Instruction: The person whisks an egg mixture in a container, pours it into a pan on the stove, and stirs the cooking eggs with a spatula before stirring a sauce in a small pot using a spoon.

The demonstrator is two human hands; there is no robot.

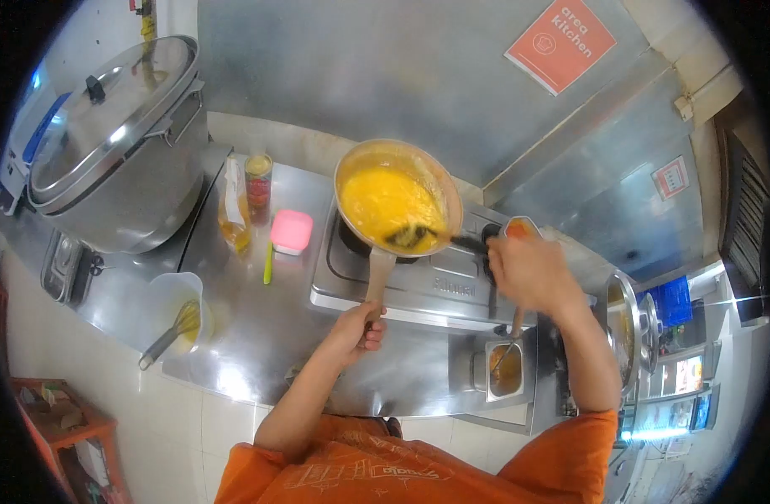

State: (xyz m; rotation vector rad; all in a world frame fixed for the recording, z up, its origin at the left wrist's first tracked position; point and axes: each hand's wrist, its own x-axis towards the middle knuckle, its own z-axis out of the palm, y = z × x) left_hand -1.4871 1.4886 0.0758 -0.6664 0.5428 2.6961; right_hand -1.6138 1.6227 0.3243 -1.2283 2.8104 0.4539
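In the head view, the left hand (357,333) is gripping the pan (377,154) by its handle on the stove (377,284); the right hand (526,270), closed around a spatula (408,236), is partly hiding a small container (520,227). A pink-lidded tub (292,230) is sitting nearby.

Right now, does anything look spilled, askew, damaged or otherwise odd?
Nothing looks spilled or damaged; the yellow mixture is in the pan. At most, the whisk handle juts past the bowl rim near the counter edge, perhaps easily knocked.
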